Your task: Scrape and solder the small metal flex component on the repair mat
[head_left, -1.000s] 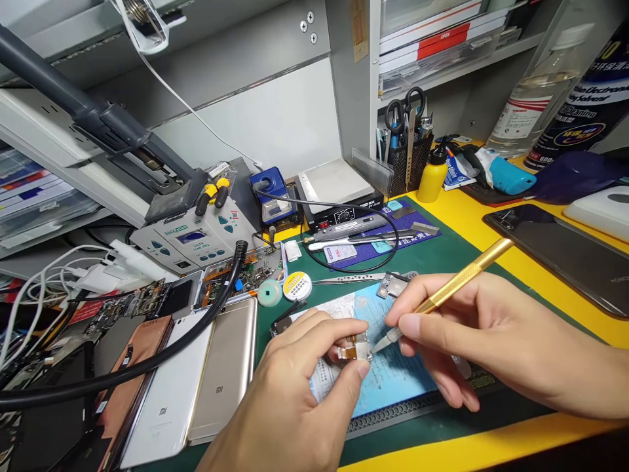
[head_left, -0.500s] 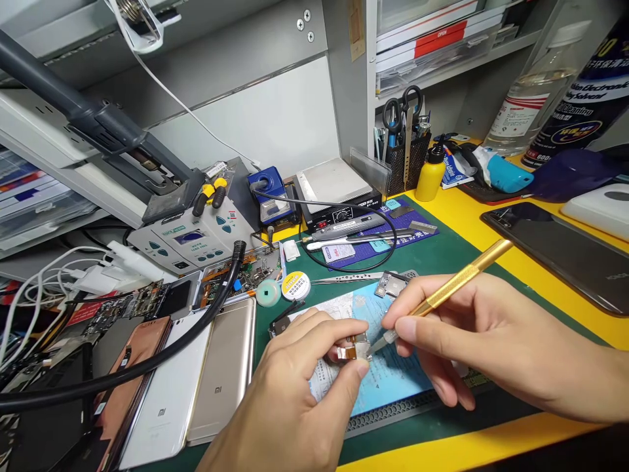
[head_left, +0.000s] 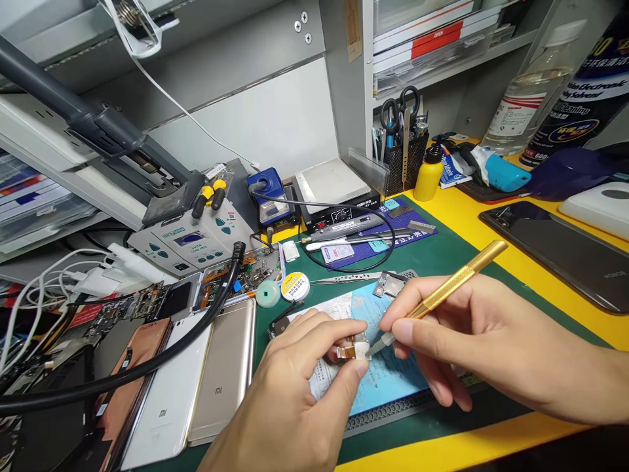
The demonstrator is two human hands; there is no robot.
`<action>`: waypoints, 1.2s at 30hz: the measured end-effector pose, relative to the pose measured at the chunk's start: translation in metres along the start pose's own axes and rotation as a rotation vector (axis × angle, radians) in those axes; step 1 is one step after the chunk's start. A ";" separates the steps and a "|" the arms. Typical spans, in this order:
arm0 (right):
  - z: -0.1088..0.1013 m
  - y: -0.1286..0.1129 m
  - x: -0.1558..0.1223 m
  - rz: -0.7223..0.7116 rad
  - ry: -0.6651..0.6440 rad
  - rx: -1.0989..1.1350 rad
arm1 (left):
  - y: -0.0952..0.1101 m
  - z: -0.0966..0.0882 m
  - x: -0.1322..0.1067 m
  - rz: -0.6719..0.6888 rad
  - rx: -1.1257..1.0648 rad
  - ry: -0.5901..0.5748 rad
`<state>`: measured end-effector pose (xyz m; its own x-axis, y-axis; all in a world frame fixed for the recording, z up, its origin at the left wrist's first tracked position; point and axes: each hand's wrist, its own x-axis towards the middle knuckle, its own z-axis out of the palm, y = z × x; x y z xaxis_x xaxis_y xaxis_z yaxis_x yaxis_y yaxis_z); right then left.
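My left hand (head_left: 304, 387) pinches a small silvery phone part with a copper-coloured flex cable (head_left: 361, 349) between thumb and fingertips. It looks like a camera module, though my fingers cover some of it. In my right hand (head_left: 466, 341) a gold-handled craft knife (head_left: 447, 285) is held like a pen. Its blade tip meets the right edge of the silvery part, or lies very close to it. Under both hands spreads a blue and white printed sheet (head_left: 388, 383) on the green mat (head_left: 457, 252). A small metal phone piece (head_left: 389, 284) lies just beyond my right fingers.
Several phones, among them a gold one (head_left: 223, 373) and a white one (head_left: 170, 400), lie at the left under a thick black hose (head_left: 162, 354). Tweezers (head_left: 344, 279) and a round tin (head_left: 295, 286) sit behind the sheet. A dark phone (head_left: 555, 252) rests at the right.
The knife and my right hand have shifted very slightly left, and the silvery part shows a brighter face. Both holds are the same; the whole view has moved a little.
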<state>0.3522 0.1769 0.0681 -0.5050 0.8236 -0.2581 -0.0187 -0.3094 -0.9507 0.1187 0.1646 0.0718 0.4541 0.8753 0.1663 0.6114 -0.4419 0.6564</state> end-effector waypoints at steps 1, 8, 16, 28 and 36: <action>0.000 0.000 0.000 0.001 -0.001 0.007 | 0.000 0.000 0.000 0.000 0.003 0.005; -0.001 0.000 0.004 0.005 0.007 0.031 | -0.001 0.000 0.001 0.011 0.013 0.006; -0.001 0.001 0.001 -0.001 -0.005 0.005 | 0.000 0.000 0.000 0.010 0.011 0.007; -0.001 0.001 0.001 -0.025 0.009 -0.005 | -0.001 -0.001 0.000 0.017 -0.004 0.001; -0.001 0.003 0.001 -0.028 0.001 -0.007 | -0.002 0.001 0.001 0.012 -0.008 -0.009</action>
<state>0.3529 0.1776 0.0653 -0.5035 0.8324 -0.2315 -0.0272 -0.2831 -0.9587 0.1190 0.1662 0.0699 0.4672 0.8682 0.1676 0.6007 -0.4507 0.6604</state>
